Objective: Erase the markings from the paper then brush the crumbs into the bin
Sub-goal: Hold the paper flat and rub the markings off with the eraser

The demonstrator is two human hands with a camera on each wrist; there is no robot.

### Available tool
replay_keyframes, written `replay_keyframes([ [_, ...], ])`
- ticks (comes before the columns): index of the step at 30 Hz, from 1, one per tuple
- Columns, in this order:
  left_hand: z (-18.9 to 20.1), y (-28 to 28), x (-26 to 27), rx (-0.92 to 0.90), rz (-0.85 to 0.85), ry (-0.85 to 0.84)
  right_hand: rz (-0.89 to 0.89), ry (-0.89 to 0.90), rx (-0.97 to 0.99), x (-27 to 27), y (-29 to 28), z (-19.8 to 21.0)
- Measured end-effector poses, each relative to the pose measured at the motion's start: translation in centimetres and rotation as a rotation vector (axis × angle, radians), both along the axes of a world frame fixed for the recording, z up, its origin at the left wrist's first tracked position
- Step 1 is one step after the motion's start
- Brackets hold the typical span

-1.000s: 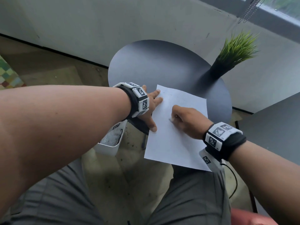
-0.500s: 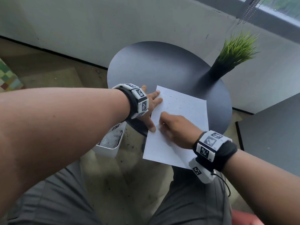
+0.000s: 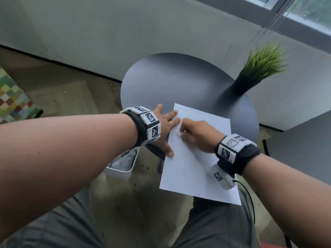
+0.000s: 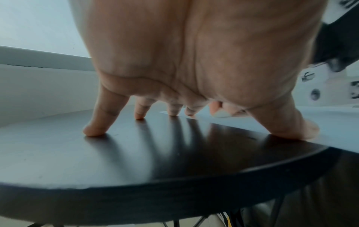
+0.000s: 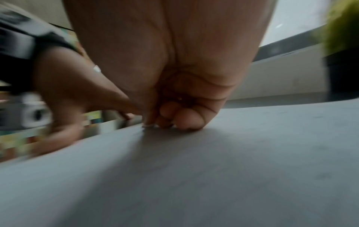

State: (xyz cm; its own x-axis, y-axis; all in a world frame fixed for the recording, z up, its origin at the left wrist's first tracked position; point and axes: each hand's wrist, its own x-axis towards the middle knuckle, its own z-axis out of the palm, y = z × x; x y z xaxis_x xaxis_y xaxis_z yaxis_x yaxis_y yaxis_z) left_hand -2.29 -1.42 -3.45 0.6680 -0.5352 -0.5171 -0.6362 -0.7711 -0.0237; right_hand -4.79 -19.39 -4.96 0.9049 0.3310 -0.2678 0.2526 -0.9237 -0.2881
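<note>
A white sheet of paper (image 3: 193, 169) lies on the round black table (image 3: 170, 83), its near end hanging past the table's edge. My left hand (image 3: 166, 126) is spread flat. Its thumb and two fingertips press the paper's left edge, and the other fingers rest on the table. My right hand (image 3: 197, 135) is curled and pinches a small white eraser (image 3: 179, 134) against the paper, close to my left fingers. The eraser (image 4: 220, 114) shows past my left palm (image 4: 174, 61) in the left wrist view. Faint specks dot the upper part of the sheet. The white bin (image 3: 123, 167) stands on the floor below the table's left edge.
A black pot with green grass (image 3: 259, 72) stands at the table's far right rim. A grey wall runs behind the table. A second dark surface (image 3: 308, 149) sits to the right. My knees are under the paper's near end.
My right hand has slid left across the paper with the eraser, from the middle of the sheet to just beside my left fingers. My left hand has stayed in place.
</note>
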Motion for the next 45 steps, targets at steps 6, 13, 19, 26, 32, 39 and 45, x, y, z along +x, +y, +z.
replay_keyframes([
  [6, -1.0, 0.2, 0.4, -0.012, 0.0, 0.025, -0.191, -0.072, -0.036, 0.8, 0.4, -0.4],
  [13, -1.9, 0.5, 0.9, -0.024, 0.014, 0.064, -0.422, -0.017, 0.005, 2.8, -2.1, 0.2],
  [19, -2.4, 0.6, 1.1, -0.045, 0.019, 0.061, 0.033, 0.002, 0.014, -1.0, 1.3, 0.1],
  [26, -2.5, 0.5, 1.0, -0.038, 0.027, 0.063, -0.332, -0.039, -0.04, 0.0, -2.1, 0.3],
  [32, -2.2, 0.4, 0.8, -0.043, 0.031, 0.053, 0.131, 0.061, 0.001, -3.6, 1.1, 1.1],
  [39, -0.9, 0.2, 0.5, -0.05, 0.029, 0.066, -0.605, 0.022, 0.09, 1.3, -4.6, 0.0],
  [45, -1.8, 0.6, 0.4, -0.075, 0.02, 0.06, -0.541, -0.035, -0.04, 1.3, -3.2, 0.2],
])
